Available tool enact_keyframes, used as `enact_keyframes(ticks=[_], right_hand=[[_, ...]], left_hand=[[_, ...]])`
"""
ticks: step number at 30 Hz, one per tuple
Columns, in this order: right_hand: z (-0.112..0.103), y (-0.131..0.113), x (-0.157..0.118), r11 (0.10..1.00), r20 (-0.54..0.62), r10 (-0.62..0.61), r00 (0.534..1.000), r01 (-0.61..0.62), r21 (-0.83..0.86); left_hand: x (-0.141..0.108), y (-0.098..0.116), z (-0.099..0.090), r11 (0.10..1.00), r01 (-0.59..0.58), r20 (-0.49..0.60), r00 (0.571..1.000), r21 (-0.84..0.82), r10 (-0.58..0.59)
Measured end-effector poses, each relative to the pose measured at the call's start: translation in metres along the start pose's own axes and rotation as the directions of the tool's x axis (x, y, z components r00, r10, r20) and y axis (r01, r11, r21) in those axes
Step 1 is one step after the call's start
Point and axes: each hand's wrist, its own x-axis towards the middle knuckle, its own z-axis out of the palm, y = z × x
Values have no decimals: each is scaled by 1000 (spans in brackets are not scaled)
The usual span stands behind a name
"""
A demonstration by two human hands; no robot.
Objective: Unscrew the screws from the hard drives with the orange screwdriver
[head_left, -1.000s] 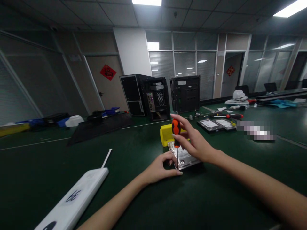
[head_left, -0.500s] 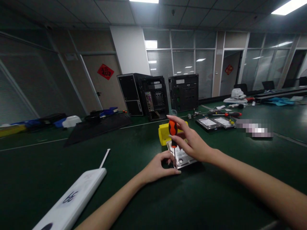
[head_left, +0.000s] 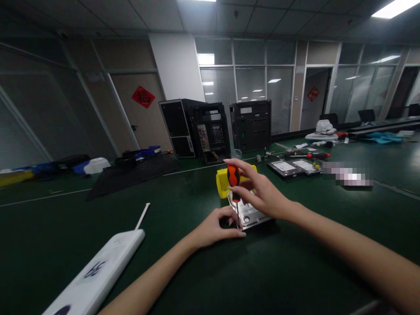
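A silver hard drive point(head_left: 254, 218) lies flat on the green table, partly covered by my hands. My right hand point(head_left: 259, 192) grips the orange and black handle of a screwdriver point(head_left: 233, 177), held nearly upright with its shaft pointing down. The tip reaches the drive's near left corner, where my left hand point(head_left: 218, 227) is curled with thumb and fingers closed on the drive's edge. Whether the tip sits in a screw is too small to tell. Just behind the drive stands a yellow container point(head_left: 222, 183), partly hidden by my right hand.
Two more hard drives point(head_left: 284, 168) lie at the back right, near a red and black screwdriver point(head_left: 318, 155). Computer cases point(head_left: 251, 127) stand along the back. A white device marked 39 point(head_left: 98, 271) lies at the front left, and a black mat point(head_left: 131, 177) beyond it.
The screwdriver's handle has tilted slightly to the left with my right hand. My left hand stays at the hard drive's corner; the whole view has shifted a little.
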Motion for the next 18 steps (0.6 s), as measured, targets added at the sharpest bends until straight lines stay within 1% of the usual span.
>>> enact_keyframes(ticks=[5, 10, 18], right_hand=[[0, 2, -1, 1000, 8, 10, 1000, -10, 3], [1, 0, -1, 1000, 16, -25, 1000, 25, 18], [-1, -1, -2, 1000, 32, -21, 999, 21, -9]], left_hand=[[1, -2, 0, 1000, 9, -7, 1000, -23, -10], [1, -4, 1, 998, 25, -10, 1000, -49, -26], [0, -1, -1, 999, 10, 7, 1000, -51, -10]])
